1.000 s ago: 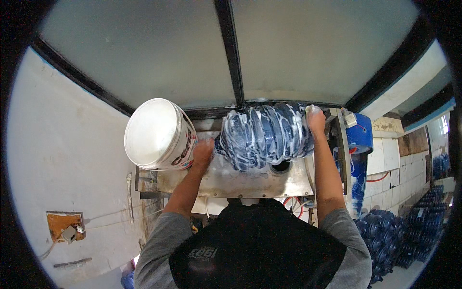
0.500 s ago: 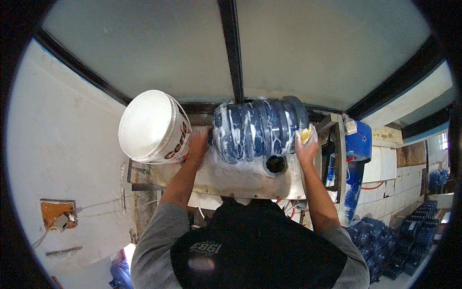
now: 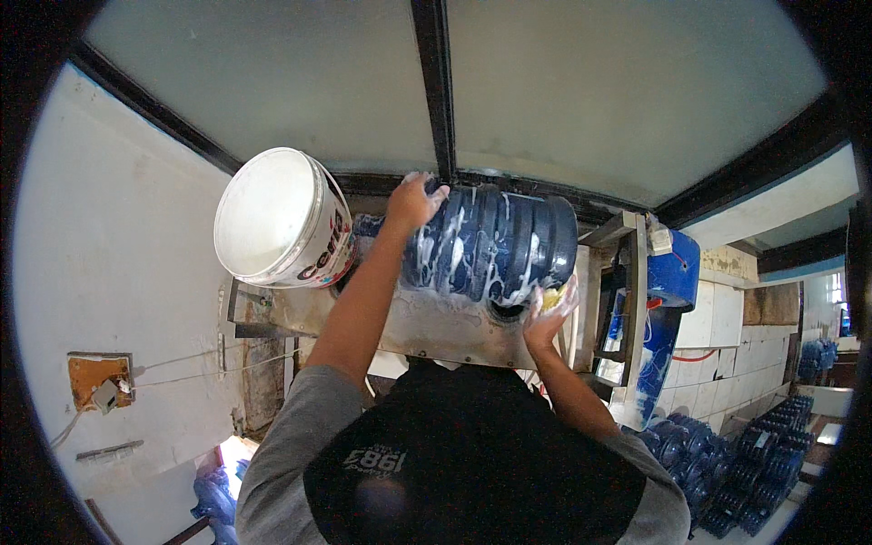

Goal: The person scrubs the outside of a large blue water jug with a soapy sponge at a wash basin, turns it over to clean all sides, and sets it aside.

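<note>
A large blue ribbed water jug, streaked with white suds, lies on its side on the metal counter, its neck end toward the left. My left hand reaches across to the jug's left shoulder, foam on its fingers, which curl over the upper side. In my right hand, also soapy, a yellow sponge is held against the lower right part of the jug. Below the jug, a dark round hole in the counter is partly covered.
A white bucket stands left of the jug. A metal frame rises at the counter's right end, beside a blue barrel-like container. Several blue jugs are stacked at the lower right. Frosted panels with dark framing stand behind.
My left hand has moved from beside the bucket up onto the jug's left shoulder. My right hand and the sponge have slid down and left along the jug. Foam streaks have shifted.
</note>
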Demonstrator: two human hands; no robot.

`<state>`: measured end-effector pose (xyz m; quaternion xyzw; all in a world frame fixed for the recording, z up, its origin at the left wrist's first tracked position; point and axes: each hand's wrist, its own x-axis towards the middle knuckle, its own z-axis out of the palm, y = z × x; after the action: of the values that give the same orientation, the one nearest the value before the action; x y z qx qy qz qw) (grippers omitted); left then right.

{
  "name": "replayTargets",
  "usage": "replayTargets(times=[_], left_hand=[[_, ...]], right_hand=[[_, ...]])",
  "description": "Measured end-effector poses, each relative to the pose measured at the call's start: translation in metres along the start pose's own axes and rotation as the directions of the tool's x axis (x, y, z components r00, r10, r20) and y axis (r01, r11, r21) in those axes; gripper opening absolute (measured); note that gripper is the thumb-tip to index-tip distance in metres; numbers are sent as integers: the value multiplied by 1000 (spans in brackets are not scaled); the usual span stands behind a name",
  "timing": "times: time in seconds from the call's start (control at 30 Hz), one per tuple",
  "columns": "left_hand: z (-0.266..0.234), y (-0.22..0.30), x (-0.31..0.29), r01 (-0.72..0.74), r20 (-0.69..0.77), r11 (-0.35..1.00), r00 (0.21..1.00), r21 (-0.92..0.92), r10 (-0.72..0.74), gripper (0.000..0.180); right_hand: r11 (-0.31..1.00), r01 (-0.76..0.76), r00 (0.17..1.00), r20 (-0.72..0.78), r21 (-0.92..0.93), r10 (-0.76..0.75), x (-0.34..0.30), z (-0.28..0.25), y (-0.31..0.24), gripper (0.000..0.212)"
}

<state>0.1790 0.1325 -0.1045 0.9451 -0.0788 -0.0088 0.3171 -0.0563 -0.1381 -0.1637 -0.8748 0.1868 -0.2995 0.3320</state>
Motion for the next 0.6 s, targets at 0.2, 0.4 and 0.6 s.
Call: replayTargets(times=[0.2,0.4,0.6], left_hand=[[16,-9,-16,28,-170,985,985,170,2,71],[17,11,-8,26,-263,966,964,257,44,52],[13,14,6,134,-227,947,971,292,-68,46]], right_hand=[[932,294,944,216,-209,-249,37,-21,-40,79],[846,350,792,610,-402,-38,213,60,-51,41],[789,407,683,727,-459,70,209,55,-96,33]])
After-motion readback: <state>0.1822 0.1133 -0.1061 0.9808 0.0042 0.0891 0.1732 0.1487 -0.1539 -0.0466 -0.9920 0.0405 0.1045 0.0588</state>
